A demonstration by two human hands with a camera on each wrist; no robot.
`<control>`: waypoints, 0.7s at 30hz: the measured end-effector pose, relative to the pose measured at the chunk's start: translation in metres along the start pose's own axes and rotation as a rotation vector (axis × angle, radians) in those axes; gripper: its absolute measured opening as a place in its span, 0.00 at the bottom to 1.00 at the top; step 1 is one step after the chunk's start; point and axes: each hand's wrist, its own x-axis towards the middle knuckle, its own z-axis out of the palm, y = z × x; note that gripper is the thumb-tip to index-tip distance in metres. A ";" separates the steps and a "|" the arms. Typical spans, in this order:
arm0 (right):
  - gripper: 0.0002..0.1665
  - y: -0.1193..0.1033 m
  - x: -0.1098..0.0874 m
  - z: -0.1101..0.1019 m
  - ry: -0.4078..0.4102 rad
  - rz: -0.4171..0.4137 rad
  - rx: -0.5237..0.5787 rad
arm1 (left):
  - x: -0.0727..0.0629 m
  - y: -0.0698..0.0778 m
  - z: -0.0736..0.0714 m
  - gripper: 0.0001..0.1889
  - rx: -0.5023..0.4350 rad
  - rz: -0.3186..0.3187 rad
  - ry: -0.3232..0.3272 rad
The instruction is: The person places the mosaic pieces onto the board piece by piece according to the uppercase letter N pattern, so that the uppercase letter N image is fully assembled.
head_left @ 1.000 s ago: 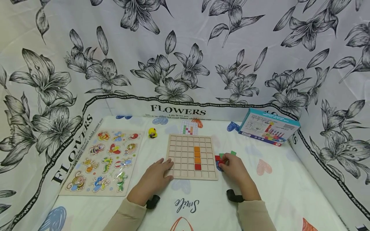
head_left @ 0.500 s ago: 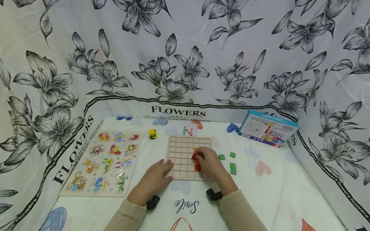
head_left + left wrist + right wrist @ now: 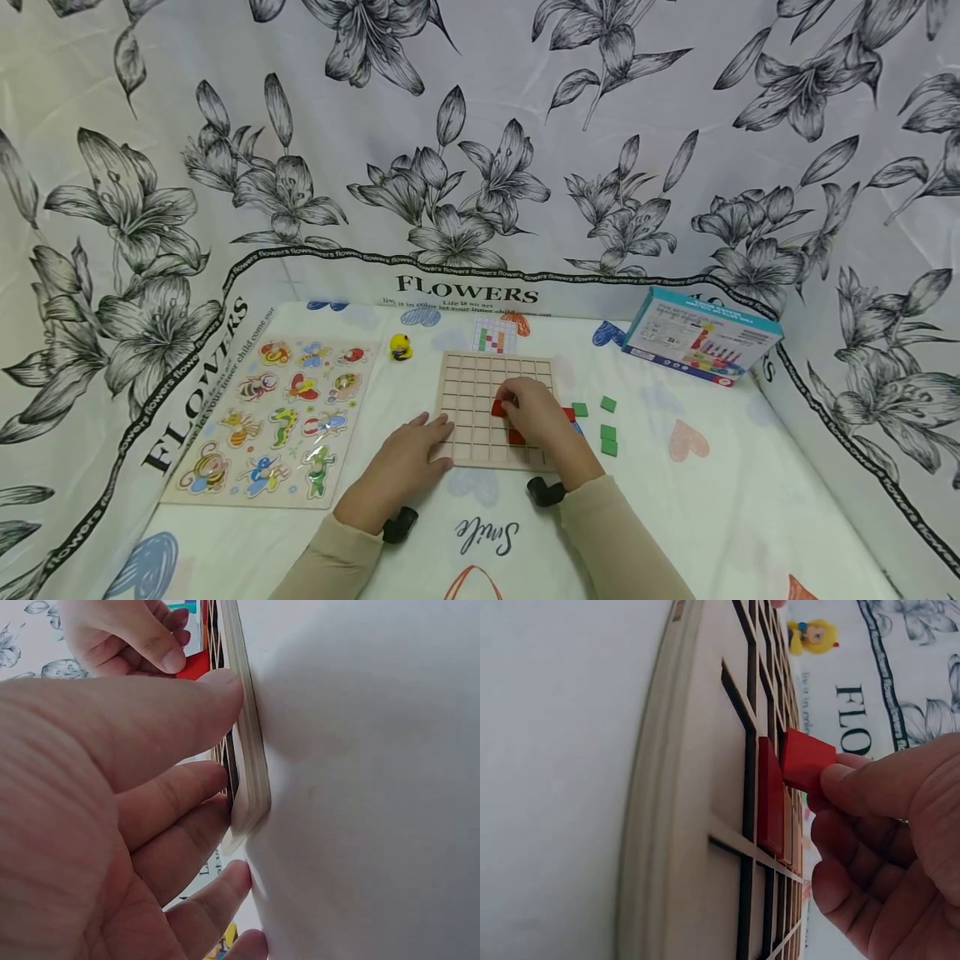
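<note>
Between thumb and finger, my right hand (image 3: 536,412) pinches a red square tile (image 3: 808,759) over the middle of the wooden grid board (image 3: 465,375). The held tile is tilted and its lower corner comes close to the grid in the right wrist view. Another red tile (image 3: 769,799) sits in a cell nearer me, with orange tiles behind it mostly hidden by the hand. My left hand (image 3: 408,454) rests at the board's left edge with fingers spread; in the left wrist view its thumb (image 3: 217,694) touches the rim.
Several green tiles (image 3: 609,433) and a red one (image 3: 570,413) lie right of the board. A pattern card (image 3: 495,336) lies behind it, near a yellow toy duck (image 3: 401,347). An insect puzzle board (image 3: 288,454) lies at left, and a box (image 3: 701,333) stands at back right.
My right hand has carried a red tile from the pile at the right leftward over the board, then slightly further left. My left hand stays at the board's edge.
</note>
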 end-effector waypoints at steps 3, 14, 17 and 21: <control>0.05 0.000 -0.002 0.000 -0.019 0.006 -0.007 | 0.000 0.000 0.000 0.30 0.002 -0.004 -0.004; 0.07 0.000 -0.008 0.006 -0.011 -0.006 -0.008 | 0.001 0.000 0.000 0.30 0.019 0.024 0.013; 0.06 0.000 -0.008 0.008 0.000 -0.029 -0.032 | 0.001 0.000 0.000 0.30 0.025 0.034 0.022; 0.05 0.002 -0.008 0.010 0.001 -0.032 -0.059 | 0.002 0.000 0.002 0.30 0.023 0.023 0.017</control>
